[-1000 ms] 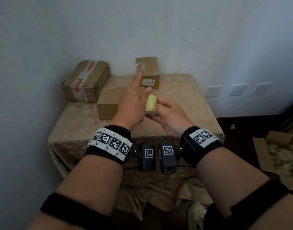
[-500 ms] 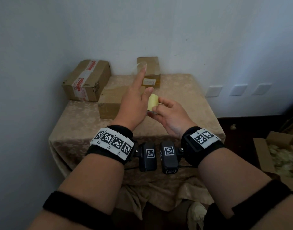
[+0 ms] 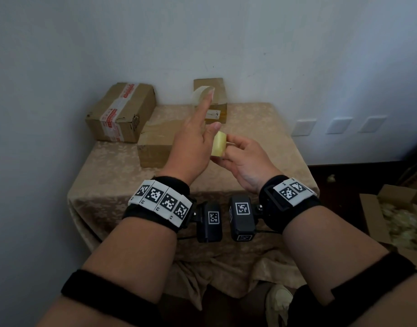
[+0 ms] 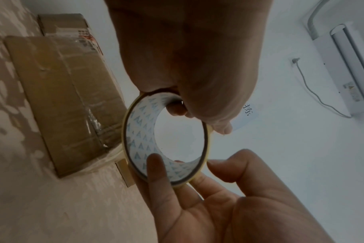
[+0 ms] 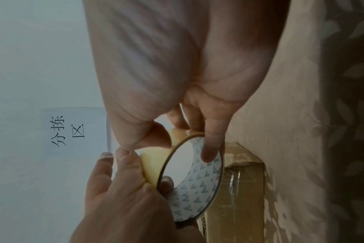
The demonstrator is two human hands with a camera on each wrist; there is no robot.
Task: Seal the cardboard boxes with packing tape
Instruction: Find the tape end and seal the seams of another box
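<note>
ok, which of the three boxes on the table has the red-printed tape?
The back-left box, overhanging the table edge: red-and-white printed tape crosses its top. The middle box has clear tape; the rear box stands upright.

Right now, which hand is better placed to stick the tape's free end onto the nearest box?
The left hand. Its raised index fingertip carries the pulled-out tape end above the near box, while the right hand has its grip busy holding the tape roll.

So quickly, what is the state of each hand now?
Left hand: pulling the tape end.
Right hand: holding the tape roll.
</note>
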